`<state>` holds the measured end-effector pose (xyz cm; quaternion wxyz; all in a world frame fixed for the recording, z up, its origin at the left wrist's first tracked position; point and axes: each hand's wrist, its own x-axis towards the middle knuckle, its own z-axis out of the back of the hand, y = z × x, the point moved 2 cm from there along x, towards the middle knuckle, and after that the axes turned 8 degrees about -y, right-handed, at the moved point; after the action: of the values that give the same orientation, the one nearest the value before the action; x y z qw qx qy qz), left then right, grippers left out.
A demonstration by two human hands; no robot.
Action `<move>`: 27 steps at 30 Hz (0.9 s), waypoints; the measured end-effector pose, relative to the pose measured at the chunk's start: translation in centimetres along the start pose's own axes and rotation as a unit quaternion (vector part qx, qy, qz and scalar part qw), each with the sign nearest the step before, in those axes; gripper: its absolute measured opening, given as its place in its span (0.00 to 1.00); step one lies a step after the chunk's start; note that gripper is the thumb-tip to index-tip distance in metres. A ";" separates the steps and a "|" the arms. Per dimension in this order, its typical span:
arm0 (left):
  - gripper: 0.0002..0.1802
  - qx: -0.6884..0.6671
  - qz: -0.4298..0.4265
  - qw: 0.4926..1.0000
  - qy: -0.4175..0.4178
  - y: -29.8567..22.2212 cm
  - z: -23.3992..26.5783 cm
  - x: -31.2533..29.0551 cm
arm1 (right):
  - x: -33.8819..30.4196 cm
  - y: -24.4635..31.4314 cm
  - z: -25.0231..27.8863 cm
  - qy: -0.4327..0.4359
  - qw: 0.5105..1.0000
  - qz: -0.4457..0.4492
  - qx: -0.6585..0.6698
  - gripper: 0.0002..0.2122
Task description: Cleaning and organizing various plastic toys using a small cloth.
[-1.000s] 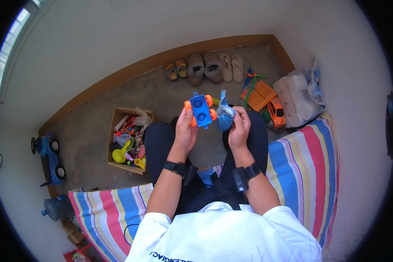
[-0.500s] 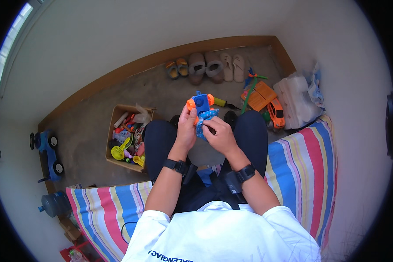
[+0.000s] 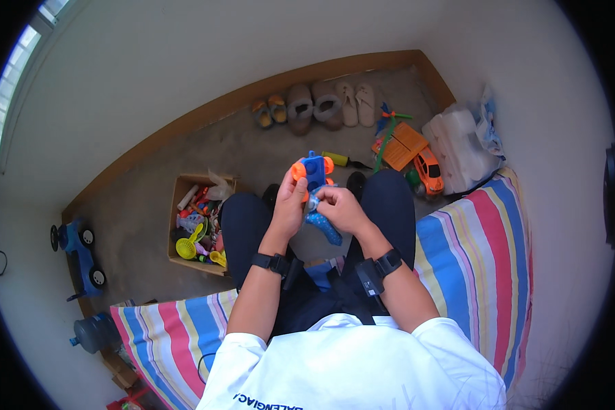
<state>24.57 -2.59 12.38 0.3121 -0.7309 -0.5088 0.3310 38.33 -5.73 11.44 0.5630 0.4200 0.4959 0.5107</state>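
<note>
My left hand [image 3: 288, 208] is closed round the side of a small toy car [image 3: 313, 172] with a blue body and orange wheels, held up between my knees. At the car's near end my right hand [image 3: 342, 208] pinches what looks like a limp blue balloon [image 3: 324, 227] with pale dots. Its long end hangs down below my fingers, towards my right knee. A shiny, pale bit shows at my right fingertips, too small to make out. My fingers partly hide where balloon and car meet.
Left of my knees stands a cardboard box [image 3: 173, 236] of mixed toys. To the right lie a yellow-green pump [image 3: 335, 159], an orange toy car [image 3: 428, 171] and a green stick [image 3: 384, 149]. Slippers [image 3: 326, 108] line the far wall. A blue ride-on toy [image 3: 82, 263] stands far left.
The dotted balloon was bunched up around my right fingers; now it hangs down in a longer strip. The toy car stays in my left hand. My view has shifted slightly.
</note>
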 end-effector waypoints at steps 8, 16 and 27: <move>0.24 -0.048 -0.008 0.998 -0.045 -0.3 0.6 0.1 | -0.4 1.1 1.5 -0.134 0.910 -0.038 0.391 0.07; 0.25 -0.018 -0.021 0.998 -0.060 0.0 1.1 0.3 | -0.1 1.1 1.8 -0.236 0.868 -0.029 0.435 0.07; 0.27 0.041 -0.031 0.998 -0.047 0.4 0.7 0.6 | -0.7 1.5 0.3 -0.201 0.968 0.096 -0.119 0.09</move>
<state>24.32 -2.08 11.55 0.3274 -0.6853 -0.5312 0.3756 38.35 -6.22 13.08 0.6455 0.4894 0.2656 0.5228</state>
